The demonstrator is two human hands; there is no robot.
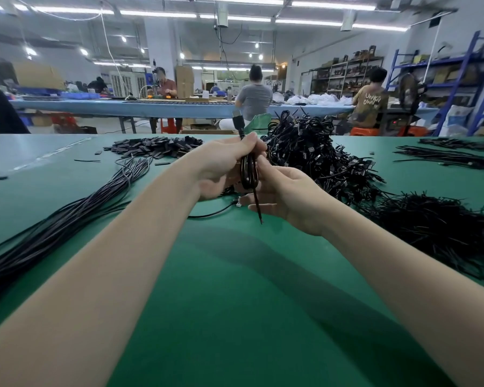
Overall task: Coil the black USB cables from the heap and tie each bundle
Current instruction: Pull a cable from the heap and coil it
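Two bare forearms reach out over the green table [235, 303] and meet above its middle. The left hand [224, 169] is curled around a coiled black cable [249, 171], thumb and fingertips pinching it near the top, where the USB plug [237, 116] sticks up above the fist. The right hand [285, 196] sits just beside it, touching the coil from the right; its fingers are bent loosely, and a thin loose cable end [257, 205] hangs down across its palm. Whether the right fingers actually pinch that end seems likely but is hard to tell, since the coil hides the fingertips.

On the table to the left, a long bunch of straight cables [67, 219] runs diagonally toward the near edge. To the right lies a heap of thin black ties [436, 230].

Farther back, just behind the hands, is a big pile of bundled cables [313, 152], and left of it a spread of small black pieces [157, 145]. More straight black strands [444, 156] lie at the far right.

Beyond the table, people sit at a long blue workbench [151, 106], with blue shelving [458, 68] along the right wall.
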